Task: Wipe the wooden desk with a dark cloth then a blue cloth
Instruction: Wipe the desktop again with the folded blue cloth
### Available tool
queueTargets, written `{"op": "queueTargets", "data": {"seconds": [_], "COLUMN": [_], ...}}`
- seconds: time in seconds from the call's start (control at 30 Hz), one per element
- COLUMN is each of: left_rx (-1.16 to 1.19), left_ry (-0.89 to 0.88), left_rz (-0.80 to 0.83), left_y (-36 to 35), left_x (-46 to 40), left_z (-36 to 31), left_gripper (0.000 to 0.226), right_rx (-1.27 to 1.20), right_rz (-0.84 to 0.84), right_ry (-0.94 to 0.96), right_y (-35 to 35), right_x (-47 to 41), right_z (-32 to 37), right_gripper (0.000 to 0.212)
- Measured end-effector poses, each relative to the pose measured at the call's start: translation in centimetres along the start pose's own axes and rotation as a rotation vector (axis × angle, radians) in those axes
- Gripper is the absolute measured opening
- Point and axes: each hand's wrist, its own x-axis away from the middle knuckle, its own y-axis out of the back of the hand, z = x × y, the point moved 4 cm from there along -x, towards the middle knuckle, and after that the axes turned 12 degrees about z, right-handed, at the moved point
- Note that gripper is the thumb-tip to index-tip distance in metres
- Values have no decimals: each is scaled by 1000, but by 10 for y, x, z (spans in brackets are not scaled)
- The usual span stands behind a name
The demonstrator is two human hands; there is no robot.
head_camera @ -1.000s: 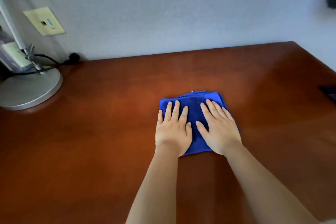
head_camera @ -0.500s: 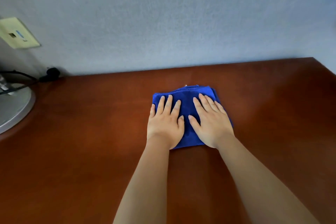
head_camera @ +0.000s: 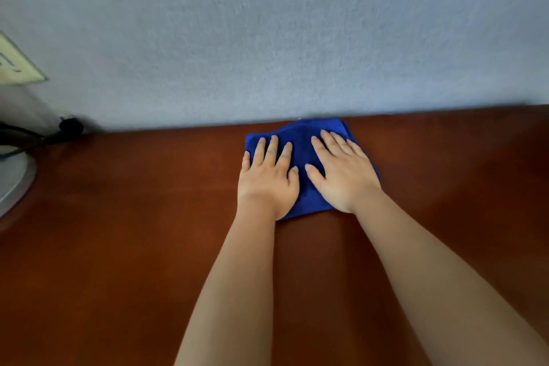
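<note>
A folded blue cloth (head_camera: pixel 303 140) lies flat on the reddish-brown wooden desk (head_camera: pixel 133 232), its far edge touching the wall. My left hand (head_camera: pixel 267 178) presses on the cloth's left part with straight fingers. My right hand (head_camera: pixel 341 172) presses on its right part, fingers straight and spread. Both palms cover much of the cloth. No dark cloth is in view.
A blue-grey wall (head_camera: pixel 267 38) rises at the desk's back edge. A round silver lamp base (head_camera: pixel 12 184) sits at the far left with black cables (head_camera: pixel 44 134) behind it. A pale wall socket plate (head_camera: pixel 15 65) is on the wall at the left.
Both hands have pushed the blue cloth away from me across the desk until it reaches the wall. The view has shifted, so the lamp base sits further left.
</note>
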Motion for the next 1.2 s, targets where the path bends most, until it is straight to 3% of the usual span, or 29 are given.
{"op": "queueTargets", "data": {"seconds": [0.63, 1.2], "left_rx": [-4, 19], "left_ry": [-54, 8], "left_rz": [19, -21], "left_y": [-36, -7], "left_x": [116, 27], "left_z": [-9, 5], "left_gripper": [55, 55], "right_rx": [-34, -44], "right_rz": [14, -8], "right_ry": [-56, 20], "right_y": [-25, -7], "right_x": [125, 25], "right_z": [35, 11], "right_gripper": [64, 63]}}
